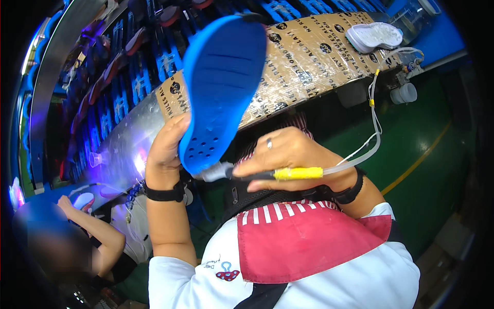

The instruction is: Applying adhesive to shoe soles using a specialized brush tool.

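A blue shoe sole (218, 98), with a row of cut lines and a cluster of small holes, is held up by my left hand (169, 141). That hand's fingers wrap round the sole's narrower lower end, partly hidden behind it. My right hand (288, 154) grips a glue brush (252, 174) with a yellow-wrapped handle and a tube trailing from its end. The brush's pale bristles touch the sole's lower edge, close to the holes. A white shoe sole (374, 37) lies on the bench at the far right.
The bench is covered with printed brown paper (303, 56) under clear film. Beyond it, a conveyor rack (118, 82) carries shoe parts. The clear tube (378, 103) runs to a fitting at the bench's right end, near a white cup (404, 93). At lower left, a co-worker (98, 232) holds a shoe part.
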### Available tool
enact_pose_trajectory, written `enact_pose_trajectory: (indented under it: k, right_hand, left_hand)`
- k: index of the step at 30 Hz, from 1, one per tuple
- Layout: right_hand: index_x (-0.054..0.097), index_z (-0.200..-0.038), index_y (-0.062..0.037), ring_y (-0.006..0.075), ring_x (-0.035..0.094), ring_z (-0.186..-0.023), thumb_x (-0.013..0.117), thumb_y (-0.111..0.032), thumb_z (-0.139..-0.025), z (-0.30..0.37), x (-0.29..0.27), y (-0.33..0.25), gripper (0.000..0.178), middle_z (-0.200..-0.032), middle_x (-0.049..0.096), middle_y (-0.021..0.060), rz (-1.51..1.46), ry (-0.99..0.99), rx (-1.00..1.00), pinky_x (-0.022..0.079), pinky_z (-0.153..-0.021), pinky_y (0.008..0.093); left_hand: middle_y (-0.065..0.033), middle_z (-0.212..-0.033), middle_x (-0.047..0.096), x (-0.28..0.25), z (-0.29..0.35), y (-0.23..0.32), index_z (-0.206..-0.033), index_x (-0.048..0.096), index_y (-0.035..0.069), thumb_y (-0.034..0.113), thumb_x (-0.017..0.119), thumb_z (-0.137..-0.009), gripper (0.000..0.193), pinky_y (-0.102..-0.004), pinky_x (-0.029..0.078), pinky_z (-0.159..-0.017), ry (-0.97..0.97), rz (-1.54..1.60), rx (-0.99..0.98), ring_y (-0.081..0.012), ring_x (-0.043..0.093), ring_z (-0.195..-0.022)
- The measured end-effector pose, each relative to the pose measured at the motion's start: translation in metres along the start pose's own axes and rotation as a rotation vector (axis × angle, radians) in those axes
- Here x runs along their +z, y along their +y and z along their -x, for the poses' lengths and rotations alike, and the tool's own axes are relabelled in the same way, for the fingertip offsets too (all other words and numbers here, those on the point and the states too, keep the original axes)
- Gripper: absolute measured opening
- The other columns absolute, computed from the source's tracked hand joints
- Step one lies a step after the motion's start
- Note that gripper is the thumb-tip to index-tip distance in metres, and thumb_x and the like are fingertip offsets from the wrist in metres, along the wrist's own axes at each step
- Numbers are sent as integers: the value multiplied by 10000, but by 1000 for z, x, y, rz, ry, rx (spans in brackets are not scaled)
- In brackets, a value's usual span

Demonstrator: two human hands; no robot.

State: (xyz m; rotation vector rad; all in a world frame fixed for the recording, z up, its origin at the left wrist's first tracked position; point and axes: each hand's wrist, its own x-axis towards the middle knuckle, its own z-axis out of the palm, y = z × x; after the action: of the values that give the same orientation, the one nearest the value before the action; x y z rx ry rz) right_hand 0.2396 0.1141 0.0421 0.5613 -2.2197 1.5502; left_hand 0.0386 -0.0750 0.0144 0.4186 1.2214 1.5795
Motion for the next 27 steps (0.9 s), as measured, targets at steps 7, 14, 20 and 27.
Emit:
enact_pose_trajectory:
  k: [7, 14, 20, 27]
  right_hand:
    - [655, -947, -110, 266, 572, -597, 726, -192, -747, -5, -4, -3, 228, -628, 571, 75, 153, -264, -50, 472, -589, 354]
    - [674, -923, -130, 260, 586, -612, 715, -221, -746, -4, 3, 0, 203, -618, 564, 75, 233, -162, -34, 471, -602, 354]
    - [693, -904, -121, 230, 568, -584, 750, -165, -711, -3, -2, -7, 206, -598, 549, 59, 219, -144, 9, 470, -579, 335]
    - [679, -914, -126, 253, 563, -587, 721, -217, -746, -1, -12, -7, 195, -607, 562, 64, 228, -232, -9, 451, -553, 343]
  left_hand:
    - [-64, -892, 680, 33, -3, 28, -1011, 659, -25, 324, 554, -933, 372, -245, 502, -687, -14, -297, -265, -95, 615, -739]
    - [-84, -958, 682, 36, -16, 40, -1059, 651, -34, 364, 554, -929, 429, -242, 497, -745, -161, -423, -476, -101, 618, -806]
    - [-89, -967, 680, 23, -11, 38, -1082, 640, -43, 345, 541, -932, 428, -254, 497, -769, -150, -560, -471, -107, 620, -824]
    - [-99, -966, 680, 16, -1, 46, -1063, 640, -49, 298, 545, -930, 383, -247, 503, -740, -120, -598, -463, -123, 631, -795]
